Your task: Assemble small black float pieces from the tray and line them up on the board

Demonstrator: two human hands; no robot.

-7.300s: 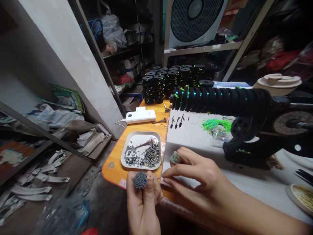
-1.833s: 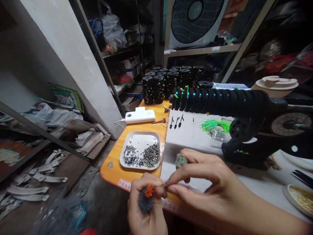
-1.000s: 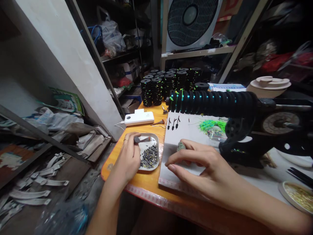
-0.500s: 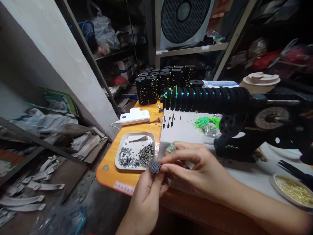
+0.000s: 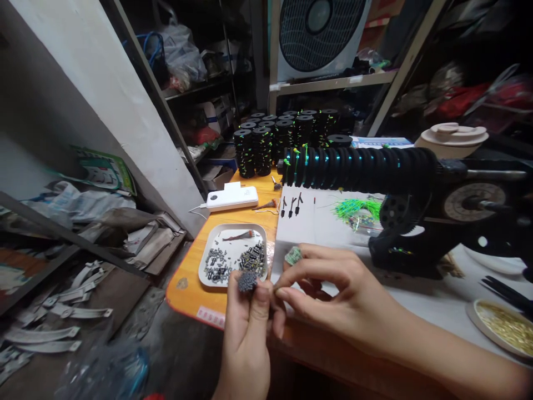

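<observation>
Near edge: the table [image 5: 187, 269] is ended by a rounded corner, seen to the left of the tray [image 5: 214, 239] and in front of it, with a strip of orange wood between.
Room to the right: a white sheet [image 5: 291, 236] is spread just right of the tray; farther right this stretch is bounded by the black machine [image 5: 395, 250].
Overhead limit: the roller [image 5: 358, 166] is held out over the sheet, behind and right of the tray.
Behind the tray: a power bank [image 5: 233, 196] is placed near, and beyond it upright black spools [image 5: 262, 153] are grouped.
On the sheet: three dark pieces [image 5: 297, 205] and green threads [image 5: 358, 210] are laid out, behind and right of the tray.
Room: shelves [image 5: 225, 94] and a fan [image 5: 318, 33] are seen well behind the tray; a pale pillar [image 5: 137, 111] is set to its left.
Tray contents: grey and dark bits [image 5: 254, 258] are heaped in it, and a brown bunch [image 5: 238, 236] is laid along the far side.
Bundle: at the tray's front right corner in view, the bundle [image 5: 247, 281] is shown as a round head of tightly packed grey, bead-like ends.
Left hand [image 5: 250, 333]: closed round the bundle.
Right hand [image 5: 337, 283]: a green clump [image 5: 293, 255] is gripped in its curled fingers; thumb and forefinger are brought together beside the left hand, and whatever is pinched there is too small to tell.
</observation>
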